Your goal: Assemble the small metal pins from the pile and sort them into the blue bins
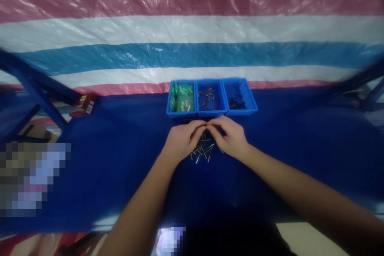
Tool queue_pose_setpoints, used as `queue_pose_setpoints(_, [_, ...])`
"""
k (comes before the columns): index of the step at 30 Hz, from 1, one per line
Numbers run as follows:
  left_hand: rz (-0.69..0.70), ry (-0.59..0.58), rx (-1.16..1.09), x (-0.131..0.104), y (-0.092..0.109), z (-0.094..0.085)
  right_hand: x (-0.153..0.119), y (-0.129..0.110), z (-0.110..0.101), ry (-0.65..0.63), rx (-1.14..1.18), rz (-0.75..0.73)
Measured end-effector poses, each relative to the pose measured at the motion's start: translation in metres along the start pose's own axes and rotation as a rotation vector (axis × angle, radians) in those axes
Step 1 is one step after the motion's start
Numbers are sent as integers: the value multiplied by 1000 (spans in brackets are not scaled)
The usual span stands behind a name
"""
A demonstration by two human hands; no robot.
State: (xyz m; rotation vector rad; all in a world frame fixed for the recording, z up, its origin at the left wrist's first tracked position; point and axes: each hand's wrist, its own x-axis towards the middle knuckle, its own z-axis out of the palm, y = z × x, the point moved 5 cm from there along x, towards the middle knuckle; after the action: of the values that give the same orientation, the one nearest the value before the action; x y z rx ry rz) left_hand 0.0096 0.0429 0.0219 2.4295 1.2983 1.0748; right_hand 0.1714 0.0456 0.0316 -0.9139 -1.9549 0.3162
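Note:
Fingertips of my left hand point(180, 139) and my right hand point(231, 136) meet in a pinch just in front of the blue bins. Whatever they hold between them is too small and hidden to make out. Below and between the hands lies a loose pile of thin, brass-coloured metal pins point(204, 151), partly covered by the fingers. Close behind stand three blue bins side by side. The left bin point(181, 114) holds small white pieces in green plastic, the middle bin point(211, 113) several thin metal pins, and the right bin point(248, 95) some small dark pieces.
A dark blue table surface point(126, 144) extends on both sides. At its left back lies a red box point(83, 105) beside a blue metal frame point(33, 74). Behind the table hangs a striped plastic sheet point(192, 56). Two patches at the left and bottom are pixelated.

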Motion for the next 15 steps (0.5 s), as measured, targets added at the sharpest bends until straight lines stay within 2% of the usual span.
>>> queue_pose_setpoints(3, [-34, 23, -24, -1, -2, 0, 0, 1, -1, 3, 0, 11])
queue_pose_setpoints(9, [-2, 9, 15, -1, -3, 1, 1, 1, 0, -29, 25, -5])
queue_pose_setpoints(15, [37, 9, 60, 1, 0, -2, 0, -2, 0, 12, 38, -53])
